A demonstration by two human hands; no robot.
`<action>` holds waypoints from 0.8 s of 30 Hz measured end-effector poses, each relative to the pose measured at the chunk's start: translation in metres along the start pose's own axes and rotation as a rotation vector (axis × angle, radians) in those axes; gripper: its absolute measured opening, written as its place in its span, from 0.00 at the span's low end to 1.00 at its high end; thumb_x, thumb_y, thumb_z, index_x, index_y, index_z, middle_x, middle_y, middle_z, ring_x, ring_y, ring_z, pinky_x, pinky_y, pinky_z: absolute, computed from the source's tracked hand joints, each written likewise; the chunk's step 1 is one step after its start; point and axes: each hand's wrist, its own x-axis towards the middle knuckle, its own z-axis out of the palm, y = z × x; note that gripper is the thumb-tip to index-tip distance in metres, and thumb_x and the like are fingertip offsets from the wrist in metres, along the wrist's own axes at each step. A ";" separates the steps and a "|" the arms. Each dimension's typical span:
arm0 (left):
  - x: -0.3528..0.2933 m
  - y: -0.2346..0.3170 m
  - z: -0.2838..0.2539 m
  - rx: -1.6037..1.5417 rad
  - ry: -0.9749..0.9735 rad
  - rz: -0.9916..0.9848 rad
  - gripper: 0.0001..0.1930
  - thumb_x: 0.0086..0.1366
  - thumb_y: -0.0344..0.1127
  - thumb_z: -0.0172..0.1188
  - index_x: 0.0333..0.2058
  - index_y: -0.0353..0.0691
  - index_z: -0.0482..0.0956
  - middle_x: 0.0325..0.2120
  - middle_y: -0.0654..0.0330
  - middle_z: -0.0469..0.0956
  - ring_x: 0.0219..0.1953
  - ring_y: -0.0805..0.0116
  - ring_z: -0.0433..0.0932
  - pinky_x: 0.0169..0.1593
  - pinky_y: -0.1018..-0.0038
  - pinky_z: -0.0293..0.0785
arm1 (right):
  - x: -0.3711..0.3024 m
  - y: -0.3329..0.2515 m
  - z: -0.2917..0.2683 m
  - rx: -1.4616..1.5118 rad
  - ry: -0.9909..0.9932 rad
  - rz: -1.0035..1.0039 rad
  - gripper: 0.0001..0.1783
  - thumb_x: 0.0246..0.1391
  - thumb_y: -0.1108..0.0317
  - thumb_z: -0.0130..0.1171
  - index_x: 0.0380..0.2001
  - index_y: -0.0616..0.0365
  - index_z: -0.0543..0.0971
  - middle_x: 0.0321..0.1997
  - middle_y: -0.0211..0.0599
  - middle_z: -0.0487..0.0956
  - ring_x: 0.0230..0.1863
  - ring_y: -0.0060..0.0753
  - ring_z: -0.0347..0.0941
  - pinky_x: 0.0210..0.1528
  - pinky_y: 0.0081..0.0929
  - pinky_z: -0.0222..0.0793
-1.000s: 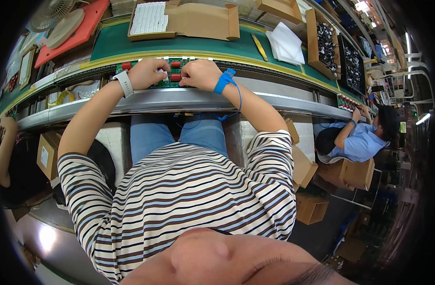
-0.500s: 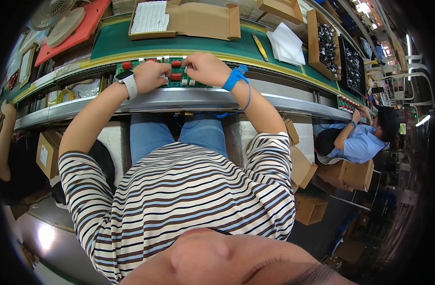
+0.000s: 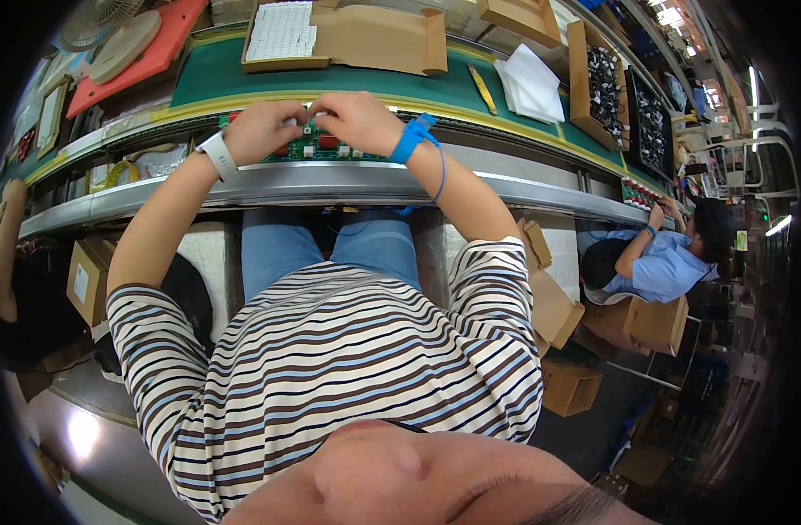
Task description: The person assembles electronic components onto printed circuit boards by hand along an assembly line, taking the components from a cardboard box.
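Note:
A green circuit board [image 3: 326,153] with red blocks and small white connectors lies on the conveyor line in front of me, partly covered by my hands. My left hand [image 3: 262,129], below a white watch band [image 3: 216,156], hovers over the left part of the board with thumb and fingers drawn together. Close beside it, my right hand [image 3: 356,120] has its fingertips pinched over the middle of the board, near a red block [image 3: 328,141]. What either pinch holds is too small to make out. A blue wrist strap [image 3: 412,140] with a cord circles my right wrist.
Beyond the line, a cardboard box [image 3: 374,39] holds white parts. A yellow cutter knife [image 3: 482,89], white foam sheets [image 3: 530,83] and a box of dark parts [image 3: 595,83] are to the right. A metal rail [image 3: 356,182] runs nearest me. Another person [image 3: 671,258] works at far right.
My right hand has moved left along the board and my left hand slightly left and up. Their fingertips are now closer together, over the board's middle.

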 end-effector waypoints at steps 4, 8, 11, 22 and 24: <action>-0.010 -0.033 -0.008 -0.171 0.125 0.181 0.08 0.57 0.29 0.52 0.35 0.35 0.74 0.27 0.63 0.74 0.25 0.76 0.71 0.27 0.79 0.67 | 0.014 0.003 0.027 -0.098 0.092 -0.372 0.11 0.41 0.63 0.54 0.28 0.55 0.78 0.27 0.43 0.77 0.30 0.44 0.73 0.34 0.36 0.67; -0.025 -0.028 -0.021 -0.501 -0.035 -0.264 0.10 0.62 0.32 0.48 0.39 0.38 0.73 0.29 0.65 0.74 0.23 0.83 0.68 0.24 0.85 0.63 | 0.016 -0.002 0.040 0.014 -0.047 -0.118 0.10 0.38 0.64 0.56 0.26 0.54 0.79 0.24 0.41 0.77 0.29 0.43 0.73 0.34 0.36 0.67; -0.030 -0.040 -0.019 -0.545 -0.029 -0.281 0.10 0.63 0.33 0.46 0.41 0.38 0.71 0.28 0.66 0.74 0.22 0.84 0.65 0.23 0.86 0.62 | 0.017 -0.006 0.043 -0.088 -0.085 -0.125 0.09 0.37 0.65 0.56 0.25 0.53 0.79 0.23 0.41 0.77 0.29 0.42 0.73 0.33 0.36 0.67; -0.037 -0.048 -0.012 -0.101 0.175 0.077 0.07 0.54 0.30 0.56 0.33 0.38 0.76 0.25 0.59 0.75 0.25 0.68 0.71 0.33 0.74 0.69 | 0.015 -0.004 0.045 -0.140 -0.065 -0.157 0.06 0.37 0.66 0.56 0.22 0.52 0.78 0.21 0.40 0.76 0.28 0.43 0.72 0.33 0.37 0.67; -0.038 -0.046 -0.012 -0.079 0.098 0.009 0.08 0.52 0.30 0.57 0.33 0.39 0.77 0.25 0.56 0.75 0.28 0.62 0.74 0.35 0.72 0.69 | 0.015 -0.004 0.045 -0.136 -0.073 -0.153 0.06 0.37 0.65 0.57 0.23 0.53 0.78 0.21 0.40 0.76 0.29 0.43 0.72 0.33 0.37 0.67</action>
